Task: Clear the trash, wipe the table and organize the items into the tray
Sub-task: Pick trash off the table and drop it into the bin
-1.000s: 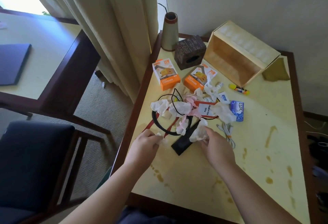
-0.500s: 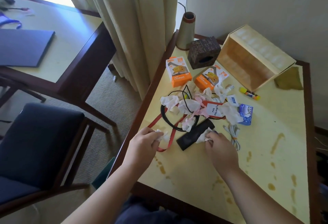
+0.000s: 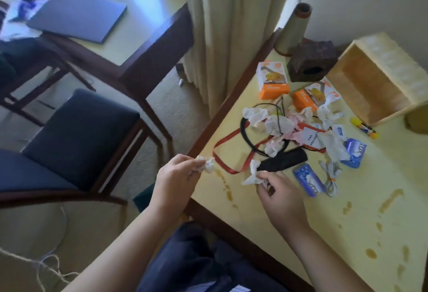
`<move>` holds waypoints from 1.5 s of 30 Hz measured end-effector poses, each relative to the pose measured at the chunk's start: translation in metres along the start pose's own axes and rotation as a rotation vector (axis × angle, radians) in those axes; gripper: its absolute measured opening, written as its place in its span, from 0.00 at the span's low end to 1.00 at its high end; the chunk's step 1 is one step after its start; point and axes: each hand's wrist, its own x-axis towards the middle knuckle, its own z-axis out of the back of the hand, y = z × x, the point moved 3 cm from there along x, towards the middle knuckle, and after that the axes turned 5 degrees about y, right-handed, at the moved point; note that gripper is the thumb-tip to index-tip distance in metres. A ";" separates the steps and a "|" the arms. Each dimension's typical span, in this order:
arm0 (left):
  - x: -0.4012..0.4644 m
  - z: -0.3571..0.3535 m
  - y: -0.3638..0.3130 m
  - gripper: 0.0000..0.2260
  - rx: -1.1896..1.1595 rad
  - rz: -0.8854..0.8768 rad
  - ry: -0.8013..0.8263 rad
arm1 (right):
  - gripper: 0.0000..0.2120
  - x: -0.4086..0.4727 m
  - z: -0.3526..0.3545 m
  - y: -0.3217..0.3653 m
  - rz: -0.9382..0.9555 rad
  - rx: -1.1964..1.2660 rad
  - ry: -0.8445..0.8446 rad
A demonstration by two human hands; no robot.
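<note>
Pinched in the left hand (image 3: 176,177) is a small crumpled white tissue wad (image 3: 209,164), held over the yellow table's (image 3: 347,233) dark wooden edge; a second crumpled white tissue (image 3: 251,174) is gripped by the right hand (image 3: 281,196) beside the flat black pouch (image 3: 281,160), while the pale wooden tray (image 3: 361,88) is tipped on its side at the far corner

Wooden tray (image 3: 379,88) cut off by the right edge, olive cloth (image 3: 416,120) mostly out of frame, print on the orange boxes (image 3: 273,81) blurred and unreadable, black cable (image 3: 259,129) partly buried under crumpled tissues (image 3: 275,125), surface (image 3: 347,233) cropped at right and bottom
</note>
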 end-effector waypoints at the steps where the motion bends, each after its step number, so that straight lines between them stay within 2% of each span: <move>1: -0.009 0.009 0.007 0.10 -0.008 0.018 -0.029 | 0.11 -0.001 -0.009 0.010 0.035 0.004 0.026; 4: -0.037 0.038 0.028 0.07 -0.017 0.046 -0.108 | 0.11 -0.004 -0.039 0.044 0.140 0.026 0.089; 8: -0.075 0.073 0.071 0.09 -0.040 0.189 -0.201 | 0.12 -0.007 -0.083 0.090 0.307 -0.044 0.114; 11: -0.105 0.099 0.101 0.13 -0.033 0.259 -0.201 | 0.13 -0.011 -0.121 0.122 0.408 -0.089 0.159; 16: -0.140 0.131 0.145 0.14 -0.033 0.344 -0.181 | 0.11 -0.024 -0.204 0.168 0.480 -0.122 0.306; 19: -0.151 0.141 0.172 0.12 -0.016 0.386 -0.200 | 0.09 -0.031 -0.256 0.186 0.415 -0.100 0.404; 23: -0.162 0.140 0.209 0.10 -0.004 0.513 -0.243 | 0.06 -0.029 -0.314 0.185 0.205 -0.060 0.449; 29: -0.155 0.071 0.301 0.09 -0.009 0.673 -0.239 | 0.07 0.017 -0.428 0.123 0.035 -0.130 0.522; 32: -0.149 0.021 0.356 0.08 0.005 0.728 -0.194 | 0.09 0.049 -0.496 0.075 0.004 -0.183 0.561; 34: -0.147 -0.013 0.394 0.09 0.016 0.766 -0.138 | 0.14 0.067 -0.537 0.045 -0.052 -0.202 0.621; 36: -0.145 -0.047 0.431 0.10 0.018 0.819 -0.054 | 0.21 0.079 -0.568 0.019 -0.119 -0.211 0.729; 38: -0.143 -0.078 0.462 0.11 0.015 0.885 0.062 | 0.22 0.085 -0.588 -0.001 -0.141 -0.219 0.812; 42: -0.144 -0.114 0.477 0.23 -0.076 0.945 0.325 | 0.16 0.080 -0.574 -0.010 -0.140 -0.225 0.778; 45: -0.145 -0.097 0.450 0.25 -0.125 0.926 0.342 | 0.18 0.062 -0.532 0.016 -0.151 -0.201 0.764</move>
